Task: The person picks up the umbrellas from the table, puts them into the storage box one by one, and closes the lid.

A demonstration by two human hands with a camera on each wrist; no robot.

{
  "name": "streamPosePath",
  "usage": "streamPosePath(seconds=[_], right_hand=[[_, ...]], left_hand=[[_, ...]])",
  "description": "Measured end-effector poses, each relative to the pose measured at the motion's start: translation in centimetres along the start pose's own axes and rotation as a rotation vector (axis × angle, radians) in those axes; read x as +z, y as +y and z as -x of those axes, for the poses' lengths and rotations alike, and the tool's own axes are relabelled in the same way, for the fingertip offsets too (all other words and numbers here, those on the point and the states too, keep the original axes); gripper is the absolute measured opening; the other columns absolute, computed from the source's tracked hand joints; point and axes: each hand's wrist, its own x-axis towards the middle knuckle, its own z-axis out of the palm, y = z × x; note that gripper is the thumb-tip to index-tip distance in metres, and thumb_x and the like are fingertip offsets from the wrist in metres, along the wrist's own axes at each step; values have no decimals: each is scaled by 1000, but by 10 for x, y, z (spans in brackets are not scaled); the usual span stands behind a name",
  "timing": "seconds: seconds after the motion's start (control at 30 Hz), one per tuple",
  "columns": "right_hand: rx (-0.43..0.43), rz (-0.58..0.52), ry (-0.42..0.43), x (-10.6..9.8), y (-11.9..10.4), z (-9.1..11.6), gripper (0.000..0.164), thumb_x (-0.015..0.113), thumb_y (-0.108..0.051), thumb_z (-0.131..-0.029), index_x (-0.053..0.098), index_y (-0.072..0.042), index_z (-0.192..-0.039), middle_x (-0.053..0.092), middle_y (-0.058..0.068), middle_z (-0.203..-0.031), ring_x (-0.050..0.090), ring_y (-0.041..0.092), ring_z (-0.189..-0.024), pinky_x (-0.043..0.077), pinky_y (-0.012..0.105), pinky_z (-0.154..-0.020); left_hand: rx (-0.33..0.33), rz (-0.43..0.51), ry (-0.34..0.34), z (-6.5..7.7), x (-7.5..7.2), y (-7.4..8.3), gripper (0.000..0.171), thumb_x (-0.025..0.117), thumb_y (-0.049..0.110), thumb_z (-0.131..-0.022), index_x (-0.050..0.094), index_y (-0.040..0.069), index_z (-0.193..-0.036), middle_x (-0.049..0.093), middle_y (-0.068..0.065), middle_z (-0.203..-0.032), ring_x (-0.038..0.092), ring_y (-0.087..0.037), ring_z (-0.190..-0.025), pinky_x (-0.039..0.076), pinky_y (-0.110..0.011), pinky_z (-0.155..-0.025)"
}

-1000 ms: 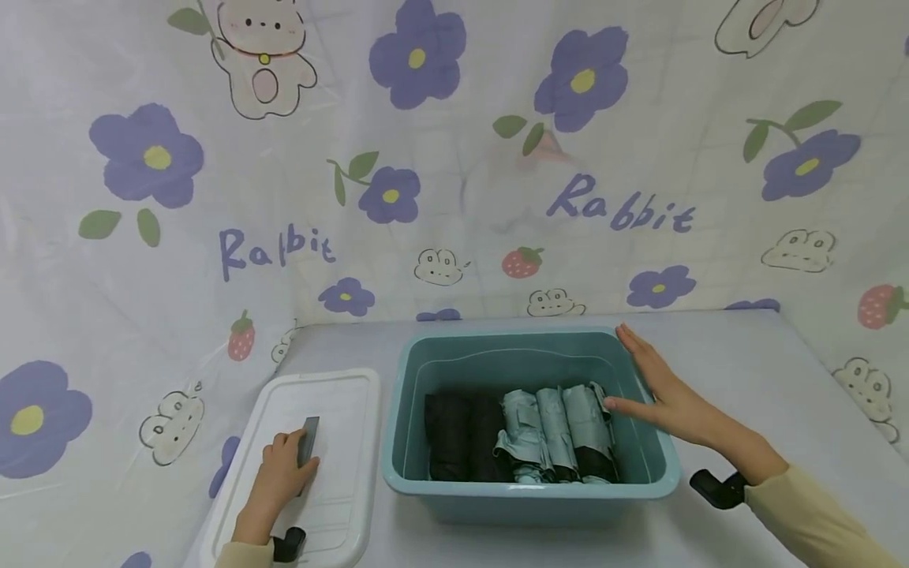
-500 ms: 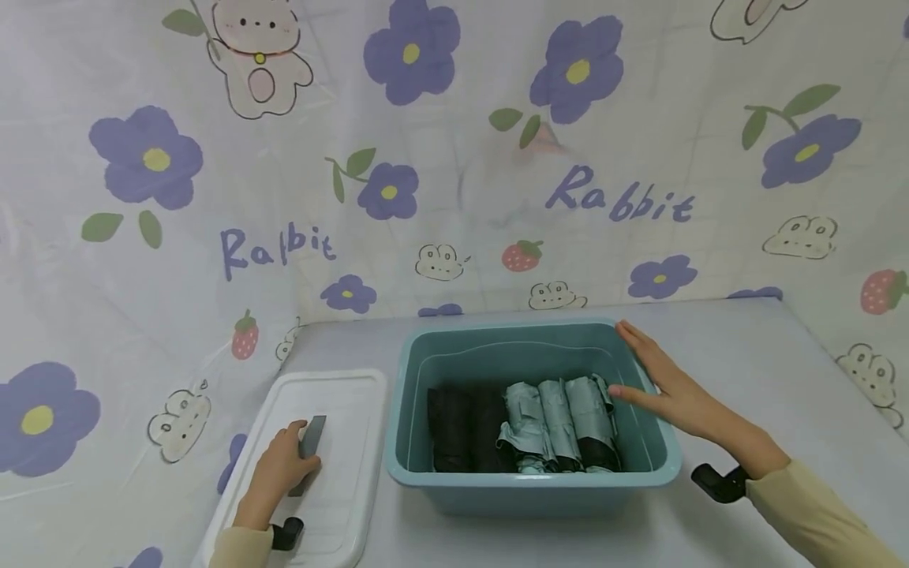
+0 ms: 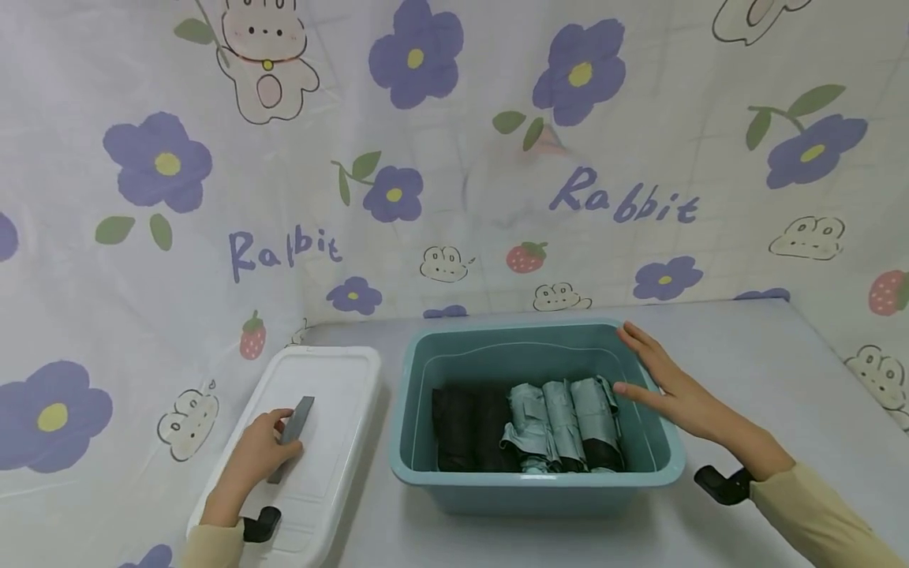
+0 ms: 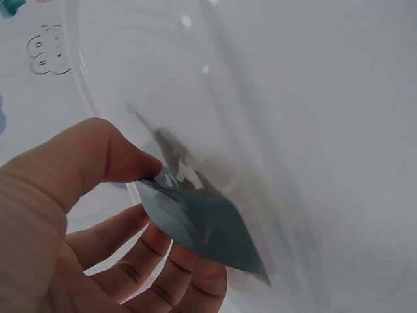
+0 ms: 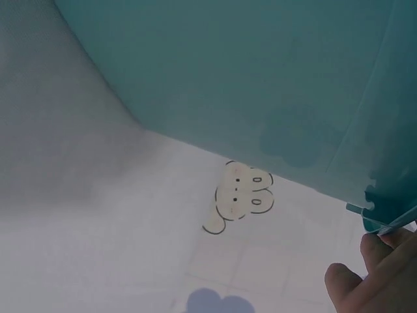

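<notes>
My left hand (image 3: 259, 450) pinches the grey strip-like handle (image 3: 298, 426) on the white lid (image 3: 334, 442), thumb on one side and fingers on the other; the left wrist view shows this grip on the grey strip (image 4: 208, 225) close up. The lid is tilted, its right edge raised over a shadow. My right hand (image 3: 675, 394) rests with straight fingers at the right rim of the blue-green storage bin (image 3: 540, 501), its thumb over the inside. In the right wrist view the fingertips (image 5: 342, 280) lie by the rim's end.
Inside the bin, black rolled bundles (image 3: 454, 430) lie on the left and several pale blue crinkled rolls (image 3: 592, 414) on the right. The bin stands on a pale table (image 3: 738, 355). A printed curtain (image 3: 461, 158) hangs behind and along both sides.
My left hand has taken hold of the handle and shifted the lid up and left, and its right edge has risen. The right hand stays at the bin's rim.
</notes>
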Motion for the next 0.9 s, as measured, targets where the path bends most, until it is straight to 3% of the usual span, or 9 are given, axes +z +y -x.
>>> streamPosePath(seconds=[0.1, 0.4, 0.9], right_hand=[[4, -6, -5, 0, 0, 1, 78, 57, -24, -92, 6, -22, -150, -6, 3, -156, 0, 40, -141, 17, 75, -91], [4, -5, -22, -1, 1, 0, 78, 55, -25, -93, 3, -20, -151, -10, 2, -156, -3, 40, -141, 16, 75, -92], [11, -28, -33, -1, -2, 0, 76, 53, -25, -94, 2, -22, -150, -12, 2, -156, -4, 41, -140, 14, 75, -91]], left_hand=[[33, 52, -1, 1, -12, 3, 57, 64, 9, -76, 47, -6, -128, 54, -16, -97, 53, -21, -76, 45, -29, -54], [163, 78, 2, 1, -38, 9, 53, 65, 4, -76, 51, 1, -127, 54, -11, -98, 50, -17, -74, 42, -25, -54], [346, 105, -17, 4, -53, 16, 52, 68, 3, -77, 53, 9, -127, 55, -4, -101, 54, -17, -83, 46, -24, -63]])
